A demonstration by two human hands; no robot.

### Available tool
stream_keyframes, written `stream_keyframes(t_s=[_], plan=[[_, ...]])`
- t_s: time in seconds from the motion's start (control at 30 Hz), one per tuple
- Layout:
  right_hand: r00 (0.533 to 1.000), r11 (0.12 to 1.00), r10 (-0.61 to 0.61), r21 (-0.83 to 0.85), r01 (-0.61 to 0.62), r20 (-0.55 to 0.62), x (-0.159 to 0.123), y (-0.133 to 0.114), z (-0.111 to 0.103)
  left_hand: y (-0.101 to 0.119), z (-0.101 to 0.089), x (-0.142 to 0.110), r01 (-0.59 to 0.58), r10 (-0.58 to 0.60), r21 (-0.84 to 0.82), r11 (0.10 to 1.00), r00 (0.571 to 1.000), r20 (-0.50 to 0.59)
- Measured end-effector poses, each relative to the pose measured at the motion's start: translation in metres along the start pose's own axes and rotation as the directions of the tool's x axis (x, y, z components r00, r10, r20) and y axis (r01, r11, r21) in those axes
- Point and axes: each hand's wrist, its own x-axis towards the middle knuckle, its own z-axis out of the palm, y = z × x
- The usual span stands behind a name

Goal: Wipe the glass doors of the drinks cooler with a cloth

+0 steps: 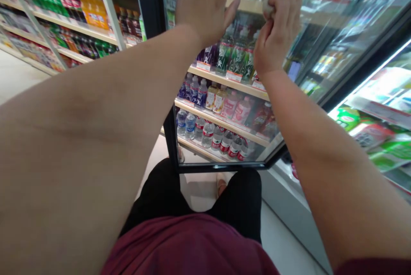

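Note:
A glass door with a dark frame (221,167) stands swung out in front of me. My left hand (205,7) lies against its upper left part, fingers stretched and thumb apart, with the fingertips cut off by the top edge of the picture. Farther right, my right hand (280,26) is closed round a crumpled, pale cloth (268,4) at the upper part of the pane. Most of the cloth is hidden by the fingers. Through the glass show shelves of bottled drinks, among them pink bottles (241,110) and water bottles (208,133).
On the right, a lit cooler (369,108) holds green and red packages, blurred. Shelving with green and orange soda bottles (93,8) runs along the left. Below the door are my legs in black trousers (154,195) and a pale tiled floor (197,191).

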Motion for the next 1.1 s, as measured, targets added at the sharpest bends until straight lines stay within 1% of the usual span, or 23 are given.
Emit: stream_keyframes(t_s=[0.1, 0.17, 0.23, 0.33, 0.4, 0.47, 0.57, 0.6, 0.63, 0.67, 0.73, 0.8, 0.83, 0.97, 1.0, 1.03, 1.1], plan=[[0.993, 0.998, -0.069, -0.001, 0.069, 0.094, -0.015, -0.003, 0.0, -0.004, 0.003, 0.001, -0.042, 0.043, 0.028, 0.999, 0.999, -0.032], [0.983, 0.994, -0.108, -0.001, 0.109, 0.147, -0.02, -0.002, -0.001, -0.005, 0.003, 0.001, -0.055, 0.058, 0.063, 0.997, 0.997, -0.049], [0.987, 0.995, -0.1, -0.008, 0.101, 0.128, -0.016, 0.002, -0.002, -0.002, 0.001, 0.0, -0.054, 0.059, 0.087, 0.995, 0.997, -0.054], [0.999, 0.999, -0.012, -0.03, 0.013, 0.036, -0.004, 0.008, -0.002, 0.003, -0.005, -0.003, -0.025, 0.029, 0.104, 0.994, 0.999, -0.042], [1.0, 0.999, 0.025, -0.043, -0.025, 0.018, -0.004, 0.008, -0.002, 0.005, -0.006, -0.004, -0.011, 0.015, 0.102, 0.995, 0.999, -0.039], [0.999, 1.0, 0.006, -0.028, -0.004, 0.052, -0.011, 0.006, -0.002, 0.005, -0.005, -0.003, -0.03, 0.034, 0.093, 0.995, 0.998, -0.05], [0.986, 0.994, -0.102, 0.059, 0.095, 0.129, -0.022, 0.008, -0.003, 0.003, -0.001, -0.001, -0.052, 0.06, 0.099, 0.994, 0.995, -0.085], [0.983, 0.989, -0.128, 0.089, 0.116, 0.135, -0.022, 0.01, -0.002, 0.003, -0.001, -0.001, -0.053, 0.062, 0.098, 0.994, 0.994, -0.092], [0.984, 0.987, -0.128, 0.11, 0.115, 0.123, -0.019, 0.013, -0.001, 0.003, 0.0, -0.001, -0.046, 0.054, 0.092, 0.995, 0.994, -0.094], [0.991, 0.989, -0.1, 0.123, 0.088, 0.094, -0.015, 0.016, 0.0, 0.003, -0.001, -0.001, -0.037, 0.044, 0.081, 0.996, 0.995, -0.092], [1.0, 0.99, 0.003, 0.14, -0.006, 0.02, -0.004, 0.021, 0.003, 0.005, -0.003, -0.002, -0.041, 0.045, 0.053, 0.998, 0.996, -0.073], [0.997, 0.986, 0.075, 0.153, -0.069, -0.034, 0.0, 0.023, 0.005, 0.008, -0.008, -0.005, -0.035, 0.038, 0.042, 0.998, 0.997, -0.066], [0.997, 0.986, 0.066, 0.153, -0.061, -0.031, -0.001, 0.022, 0.006, 0.011, -0.011, -0.006, -0.032, 0.034, 0.042, 0.999, 0.997, -0.066], [0.996, 0.988, -0.083, 0.138, 0.076, 0.045, -0.015, 0.018, 0.006, 0.024, -0.024, -0.012, -0.01, 0.014, 0.067, 0.998, 0.998, -0.06], [0.994, 0.986, -0.099, 0.138, 0.091, 0.052, -0.017, 0.019, 0.007, 0.027, -0.027, -0.013, -0.004, 0.008, 0.076, 0.997, 0.998, -0.056], [0.995, 0.987, -0.091, 0.141, 0.083, 0.05, -0.016, 0.02, 0.008, 0.03, -0.029, -0.014, 0.002, 0.003, 0.087, 0.996, 0.999, -0.054], [1.0, 0.989, -0.004, 0.148, 0.002, 0.01, -0.01, 0.024, 0.012, 0.034, -0.034, -0.015, 0.003, 0.002, 0.098, 0.995, 0.999, -0.053]])
